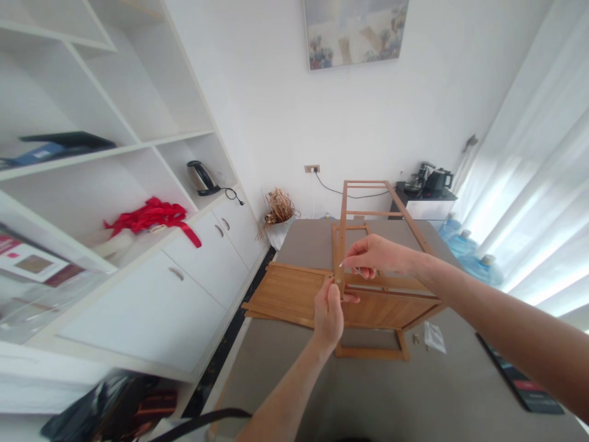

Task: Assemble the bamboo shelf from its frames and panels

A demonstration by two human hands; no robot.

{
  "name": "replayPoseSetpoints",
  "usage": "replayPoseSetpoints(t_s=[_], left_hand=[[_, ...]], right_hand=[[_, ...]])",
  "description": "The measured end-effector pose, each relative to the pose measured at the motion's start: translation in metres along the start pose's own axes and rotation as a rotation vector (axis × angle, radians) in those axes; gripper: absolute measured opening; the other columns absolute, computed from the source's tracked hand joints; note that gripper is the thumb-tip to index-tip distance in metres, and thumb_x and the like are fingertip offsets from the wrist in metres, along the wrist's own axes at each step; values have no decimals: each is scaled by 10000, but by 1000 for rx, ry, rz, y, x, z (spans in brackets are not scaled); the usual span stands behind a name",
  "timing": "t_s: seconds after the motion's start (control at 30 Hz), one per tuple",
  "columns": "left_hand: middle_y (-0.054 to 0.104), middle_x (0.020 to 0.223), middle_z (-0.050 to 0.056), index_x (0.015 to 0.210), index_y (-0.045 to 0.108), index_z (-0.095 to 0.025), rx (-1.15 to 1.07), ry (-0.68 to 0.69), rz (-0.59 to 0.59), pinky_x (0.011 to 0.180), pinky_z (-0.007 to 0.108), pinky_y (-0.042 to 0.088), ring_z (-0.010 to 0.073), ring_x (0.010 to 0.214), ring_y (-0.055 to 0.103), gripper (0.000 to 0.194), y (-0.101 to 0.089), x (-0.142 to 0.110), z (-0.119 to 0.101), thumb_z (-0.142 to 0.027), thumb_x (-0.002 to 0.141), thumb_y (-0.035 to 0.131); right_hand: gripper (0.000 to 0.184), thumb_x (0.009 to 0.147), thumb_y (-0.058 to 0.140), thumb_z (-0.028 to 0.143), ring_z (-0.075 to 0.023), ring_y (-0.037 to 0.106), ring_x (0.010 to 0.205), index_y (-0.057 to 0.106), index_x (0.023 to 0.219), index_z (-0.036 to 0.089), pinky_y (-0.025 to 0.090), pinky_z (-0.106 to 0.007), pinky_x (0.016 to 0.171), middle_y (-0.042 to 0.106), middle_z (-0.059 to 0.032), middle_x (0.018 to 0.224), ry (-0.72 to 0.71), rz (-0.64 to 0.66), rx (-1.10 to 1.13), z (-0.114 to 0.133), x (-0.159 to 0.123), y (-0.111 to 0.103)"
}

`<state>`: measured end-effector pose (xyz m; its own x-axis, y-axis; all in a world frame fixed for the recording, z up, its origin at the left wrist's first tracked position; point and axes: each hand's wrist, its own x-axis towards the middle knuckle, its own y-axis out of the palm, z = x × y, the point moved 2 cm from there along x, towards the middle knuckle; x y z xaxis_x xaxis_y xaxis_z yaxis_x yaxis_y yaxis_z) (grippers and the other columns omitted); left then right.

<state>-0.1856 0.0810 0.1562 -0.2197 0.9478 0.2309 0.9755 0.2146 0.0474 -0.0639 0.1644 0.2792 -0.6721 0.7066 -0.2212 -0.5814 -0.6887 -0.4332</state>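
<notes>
A wooden rack frame [344, 215] stands on the grey table, made of slim light-brown bars. My left hand [328, 316] is wrapped around the lower end of its near left post, where a wooden panel meets it. Just above, my right hand [370, 255] pinches a thin metal hex key [358, 271] against the side of the post. A round fastener head [338, 281] shows in the post between my two hands. One slatted wooden panel [381, 309] joins the frame at the right, and flat wooden panels [285, 291] lie at the left. My fingers partly hide the hex key.
Small metal fittings [416, 338] and a clear plastic bag [434, 337] lie on the table [368, 393] at the right. A dark flat item [519, 374] rests near the right edge. White shelving [184, 258] lines the left; water jugs [483, 269] stand by the curtain.
</notes>
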Motion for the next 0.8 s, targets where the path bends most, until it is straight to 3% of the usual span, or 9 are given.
replayPoseSetpoints(t_s=[0.3,0.43,0.5,0.6,0.7,0.8], left_hand=[[697,735,54,976,558,-148,-3,4,6,688,322,502,199,703,678,372,0,0,1,-388,943,275],[698,727,53,967,560,-144,19,10,-7,705,327,499,201,710,678,381,-1,0,0,-391,944,271],[698,718,55,969,568,-138,26,20,-5,724,333,494,204,728,676,382,-1,0,-1,-378,944,272],[694,683,54,970,576,-132,28,26,-8,748,337,485,207,748,671,375,-1,0,-2,-358,944,277],[689,662,51,957,570,-132,10,21,-9,715,332,487,203,713,667,367,-1,0,-2,-355,945,278],[687,663,52,948,567,-131,0,20,-9,666,323,489,197,666,661,365,-1,-1,-3,-357,944,281]], right_hand=[[270,750,655,403,-99,583,550,613,731,137,490,-213,534,634,-18,602,74,-2,110,1,2,1],[240,777,616,379,-113,601,607,617,767,140,490,-224,576,648,-26,657,34,-13,79,1,0,3],[213,797,577,357,-109,579,597,630,769,153,450,-214,556,637,-11,645,-58,-81,-96,2,-4,5],[206,816,526,295,-102,525,582,644,705,169,350,-215,529,614,1,623,-254,-189,-527,9,-12,13],[270,839,469,228,-102,500,615,621,626,159,285,-225,535,612,-18,667,-394,-173,-841,15,-17,22],[298,867,430,206,-96,477,616,617,642,151,239,-231,511,610,-30,730,-444,-127,-984,18,-16,28]])
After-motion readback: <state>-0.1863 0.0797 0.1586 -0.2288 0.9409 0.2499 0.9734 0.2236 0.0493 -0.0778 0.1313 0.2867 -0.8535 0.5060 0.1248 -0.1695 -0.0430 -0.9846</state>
